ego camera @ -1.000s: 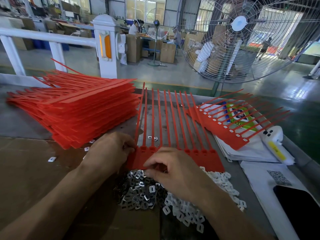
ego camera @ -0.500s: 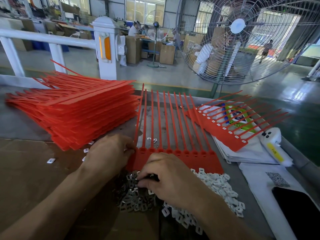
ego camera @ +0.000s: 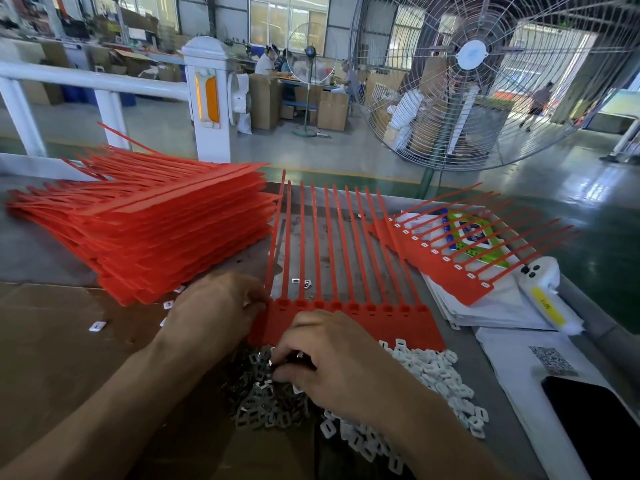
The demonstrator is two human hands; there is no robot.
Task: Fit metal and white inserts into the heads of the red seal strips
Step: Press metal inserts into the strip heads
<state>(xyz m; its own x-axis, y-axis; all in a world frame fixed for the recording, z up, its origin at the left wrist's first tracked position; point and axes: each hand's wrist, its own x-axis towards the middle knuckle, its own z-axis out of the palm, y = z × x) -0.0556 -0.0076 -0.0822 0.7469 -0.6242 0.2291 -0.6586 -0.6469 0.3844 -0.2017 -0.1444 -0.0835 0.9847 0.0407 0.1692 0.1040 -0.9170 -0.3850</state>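
Red seal strip comb [ego camera: 349, 308], heads empty

Two hands [ego camera: 221, 306], two loose red strip combs [ego camera: 349, 320]

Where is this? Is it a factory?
Most likely yes, a factory workshop. A tall stack of red strips waits on the bench, piles of metal inserts and white inserts lie ready, and a big fan and cardboard boxes stand on the floor behind.

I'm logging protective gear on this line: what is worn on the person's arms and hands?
Nothing shows: the left hand and right hand are bare, with no gloves, rings or watch in view. Both forearms are uncovered to the frame's edge; no sleeves appear.
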